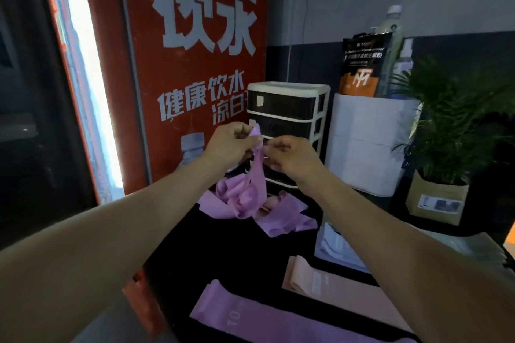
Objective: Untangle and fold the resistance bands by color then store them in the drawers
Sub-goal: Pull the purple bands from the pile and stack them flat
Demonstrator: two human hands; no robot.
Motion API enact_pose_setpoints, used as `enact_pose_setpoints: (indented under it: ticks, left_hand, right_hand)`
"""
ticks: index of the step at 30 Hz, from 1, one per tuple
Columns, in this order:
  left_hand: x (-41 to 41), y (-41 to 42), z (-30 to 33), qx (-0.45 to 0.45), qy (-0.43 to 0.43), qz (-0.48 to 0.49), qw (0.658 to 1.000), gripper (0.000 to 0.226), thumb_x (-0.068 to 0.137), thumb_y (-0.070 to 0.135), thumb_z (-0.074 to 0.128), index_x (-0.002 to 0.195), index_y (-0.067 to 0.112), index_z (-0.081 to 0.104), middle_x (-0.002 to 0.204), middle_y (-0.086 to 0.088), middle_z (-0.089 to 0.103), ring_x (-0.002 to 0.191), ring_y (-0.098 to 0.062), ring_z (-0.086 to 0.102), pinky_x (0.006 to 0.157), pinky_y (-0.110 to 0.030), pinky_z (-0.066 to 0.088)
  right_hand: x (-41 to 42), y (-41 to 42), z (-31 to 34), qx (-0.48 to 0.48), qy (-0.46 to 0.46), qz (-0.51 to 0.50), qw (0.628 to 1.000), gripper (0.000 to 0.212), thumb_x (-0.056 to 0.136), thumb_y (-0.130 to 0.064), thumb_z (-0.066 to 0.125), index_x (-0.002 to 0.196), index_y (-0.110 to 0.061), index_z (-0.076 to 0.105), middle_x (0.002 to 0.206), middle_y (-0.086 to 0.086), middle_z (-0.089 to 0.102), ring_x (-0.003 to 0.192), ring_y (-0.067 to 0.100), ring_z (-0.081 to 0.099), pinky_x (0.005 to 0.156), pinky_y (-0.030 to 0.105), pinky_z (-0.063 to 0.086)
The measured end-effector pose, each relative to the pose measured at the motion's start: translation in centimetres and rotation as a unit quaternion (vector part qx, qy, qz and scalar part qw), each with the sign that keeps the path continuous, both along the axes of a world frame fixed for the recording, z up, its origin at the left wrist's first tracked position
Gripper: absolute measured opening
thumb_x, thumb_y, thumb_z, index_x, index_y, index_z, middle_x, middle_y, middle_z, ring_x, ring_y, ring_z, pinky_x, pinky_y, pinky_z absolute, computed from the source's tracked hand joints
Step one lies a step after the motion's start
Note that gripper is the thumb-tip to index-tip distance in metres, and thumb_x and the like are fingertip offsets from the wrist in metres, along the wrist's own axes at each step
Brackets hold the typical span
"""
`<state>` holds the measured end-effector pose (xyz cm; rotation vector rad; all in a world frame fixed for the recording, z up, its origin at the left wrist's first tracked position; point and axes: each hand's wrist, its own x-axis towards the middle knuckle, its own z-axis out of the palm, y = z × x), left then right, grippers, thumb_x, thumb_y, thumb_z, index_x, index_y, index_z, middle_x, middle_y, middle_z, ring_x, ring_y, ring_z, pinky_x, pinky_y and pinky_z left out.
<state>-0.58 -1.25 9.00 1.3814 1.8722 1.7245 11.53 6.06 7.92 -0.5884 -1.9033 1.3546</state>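
Pinching limp purple band point(257, 172) (thin, stretchy) in both hands

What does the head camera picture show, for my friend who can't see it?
Both hands, left and right, pinch a purple band above a tangled purple pile. A small drawer unit stands behind; flat purple and pink bands lie nearer.

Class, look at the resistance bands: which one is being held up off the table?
The thin purple band, pinched by both the left hand and right hand. The flat purple band and pink band lie on the table.
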Motion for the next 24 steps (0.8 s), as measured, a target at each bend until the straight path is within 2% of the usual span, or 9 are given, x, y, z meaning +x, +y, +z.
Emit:
enact_pose_setpoints:
  ticks: [4, 8, 11, 14, 17, 19, 21, 22, 24]
  left_hand:
    - [1.8, 0.0, 1.5, 0.041, -0.086, -0.065, 0.993, 0.014, 0.09, 0.007, 0.058, 0.076, 0.009, 0.06, 0.068, -0.004, 0.061, 0.056, -0.007, 0.06, 0.058, -0.017, 0.054]
    - [2.0, 0.1, 2.3, 0.017, -0.101, -0.094, 0.99, 0.02, 0.094, 0.024, 0.052, 0.086, 0.011, 0.064, 0.085, -0.006, 0.066, 0.075, -0.013, 0.062, 0.066, -0.019, 0.054]
    - [1.5, 0.1, 2.5, -0.006, -0.073, -0.106, 0.992, 0.026, 0.095, 0.033, 0.049, 0.085, 0.021, 0.07, 0.086, 0.001, 0.068, 0.083, -0.013, 0.06, 0.08, -0.026, 0.05]
    - [1.3, -0.2, 2.4, 0.003, -0.043, -0.087, 0.995, 0.024, 0.096, 0.029, 0.048, 0.087, 0.023, 0.069, 0.081, 0.009, 0.065, 0.078, -0.008, 0.055, 0.076, -0.024, 0.047]
    - [1.2, -0.4, 1.6, -0.015, -0.006, -0.064, 0.998, 0.011, 0.093, 0.021, 0.055, 0.102, 0.023, 0.062, 0.099, 0.006, 0.063, 0.095, -0.011, 0.057, 0.079, -0.021, 0.046]
    - [1.1, -0.4, 0.8, -0.053, 0.013, -0.096, 0.994, 0.027, 0.086, 0.015, 0.064, 0.108, 0.025, 0.054, 0.111, 0.003, 0.059, 0.105, -0.014, 0.056, 0.087, -0.025, 0.046]
    - [1.4, -0.1, 0.1, -0.092, 0.074, -0.107, 0.987, 0.038, 0.081, 0.013, 0.069, 0.113, 0.022, 0.05, 0.105, 0.005, 0.057, 0.098, -0.01, 0.055, 0.079, -0.019, 0.045]
    - [1.6, 0.0, -0.3, -0.108, 0.116, -0.09, 0.983, 0.035, 0.081, 0.013, 0.069, 0.11, 0.021, 0.051, 0.097, 0.007, 0.056, 0.09, -0.008, 0.055, 0.071, -0.015, 0.043]
    - [1.5, 0.1, -1.0, -0.125, 0.206, -0.042, 0.97, 0.018, 0.082, 0.012, 0.068, 0.089, 0.018, 0.053, 0.081, 0.005, 0.053, 0.076, -0.014, 0.051, 0.058, -0.018, 0.036]
  right_hand:
    - [0.7, -0.4, 1.6, -0.006, 0.016, 0.011, 1.0, 0.005, 0.088, -0.012, 0.061, 0.087, -0.009, 0.065, 0.088, 0.012, 0.067, 0.083, 0.022, 0.062, 0.085, 0.035, 0.053]
    - [1.9, -0.7, 2.6, 0.041, -0.006, 0.008, 0.999, 0.02, 0.083, -0.006, 0.065, 0.102, -0.001, 0.063, 0.099, 0.015, 0.066, 0.089, 0.022, 0.062, 0.088, 0.036, 0.052]
    - [2.2, -0.9, 3.1, 0.077, -0.006, -0.045, 0.996, 0.022, 0.086, -0.013, 0.064, 0.101, 0.003, 0.063, 0.096, 0.018, 0.066, 0.087, 0.027, 0.063, 0.084, 0.038, 0.053]
    - [2.2, -0.6, 3.4, 0.079, -0.007, -0.104, 0.991, 0.019, 0.093, -0.014, 0.052, 0.095, 0.002, 0.062, 0.099, 0.024, 0.064, 0.096, 0.039, 0.061, 0.089, 0.051, 0.051]
    - [2.6, -0.6, 3.8, 0.086, -0.02, -0.108, 0.99, 0.018, 0.094, -0.012, 0.049, 0.089, -0.001, 0.063, 0.097, 0.024, 0.063, 0.089, 0.032, 0.06, 0.09, 0.051, 0.05]
    - [2.9, -0.7, 4.1, 0.089, -0.016, -0.099, 0.991, 0.017, 0.093, -0.011, 0.051, 0.084, -0.005, 0.063, 0.094, 0.022, 0.064, 0.084, 0.026, 0.058, 0.089, 0.051, 0.051]
    - [3.1, -0.7, 4.5, 0.098, 0.001, -0.11, 0.989, 0.017, 0.093, -0.011, 0.051, 0.086, 0.0, 0.064, 0.097, 0.027, 0.064, 0.084, 0.029, 0.059, 0.089, 0.052, 0.05]
    - [3.2, -0.6, 4.7, 0.104, 0.011, -0.127, 0.986, 0.019, 0.093, -0.011, 0.051, 0.089, 0.003, 0.063, 0.098, 0.029, 0.063, 0.085, 0.032, 0.06, 0.089, 0.051, 0.05]
    - [3.6, -0.3, 5.2, 0.104, 0.037, -0.159, 0.981, 0.02, 0.092, -0.009, 0.05, 0.093, 0.006, 0.063, 0.098, 0.031, 0.063, 0.088, 0.037, 0.062, 0.088, 0.05, 0.05]
